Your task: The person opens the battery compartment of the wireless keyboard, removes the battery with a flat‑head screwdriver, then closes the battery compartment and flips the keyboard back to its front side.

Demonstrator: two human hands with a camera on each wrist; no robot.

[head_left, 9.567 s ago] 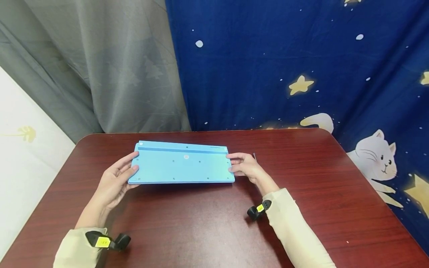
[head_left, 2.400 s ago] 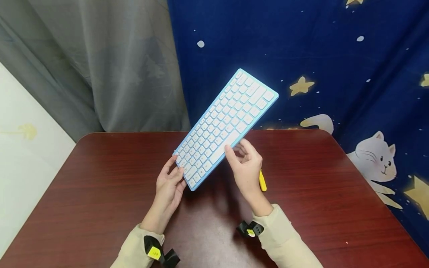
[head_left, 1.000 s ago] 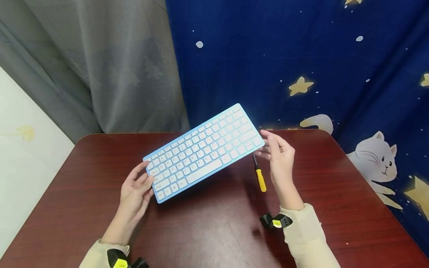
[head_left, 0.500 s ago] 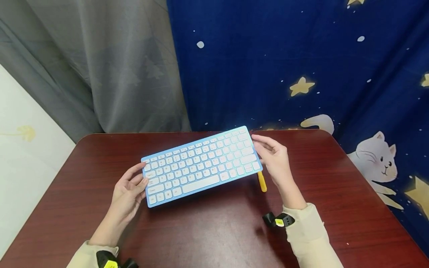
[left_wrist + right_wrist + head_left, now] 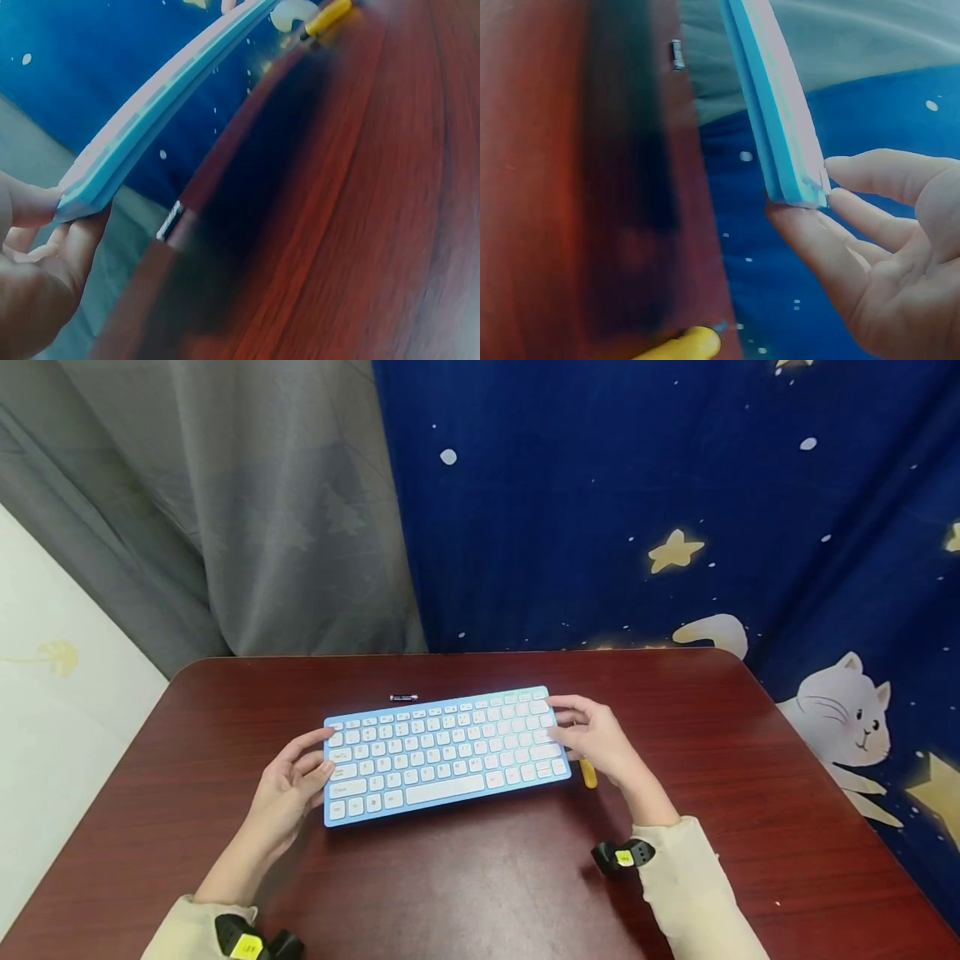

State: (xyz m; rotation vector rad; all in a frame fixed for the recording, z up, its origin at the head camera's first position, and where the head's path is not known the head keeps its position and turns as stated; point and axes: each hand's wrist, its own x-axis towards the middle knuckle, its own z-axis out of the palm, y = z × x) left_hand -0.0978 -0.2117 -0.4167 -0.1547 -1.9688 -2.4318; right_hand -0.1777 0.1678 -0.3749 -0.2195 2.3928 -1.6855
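A light blue keyboard (image 5: pixel 450 752) with white keys is held between both hands, keys facing up. My left hand (image 5: pixel 273 797) grips its left end, the thumb over the edge keys; in the left wrist view, fingers (image 5: pixel 82 240) support the underside. At the other end my right hand (image 5: pixel 603 743) pinches the keyboard's right edge, with fingers on both faces in the right wrist view. Both wrist views show a gap between the keyboard (image 5: pixel 776 112) and the table, with its dark shadow below. The keyboard tilts slightly, right end farther back.
Behind the keyboard lies a small black battery (image 5: pixel 403 697). A screwdriver with a yellow handle (image 5: pixel 589 774) lies by the right hand, its shaft hidden in the head view. The dark red wooden table (image 5: pixel 465 893) ends at grey and blue curtains (image 5: pixel 540 510).
The keyboard was underside up, then turned keys up and swung steeply to the right. Since then its right end has come down and leveled. The battery has come into view behind it.
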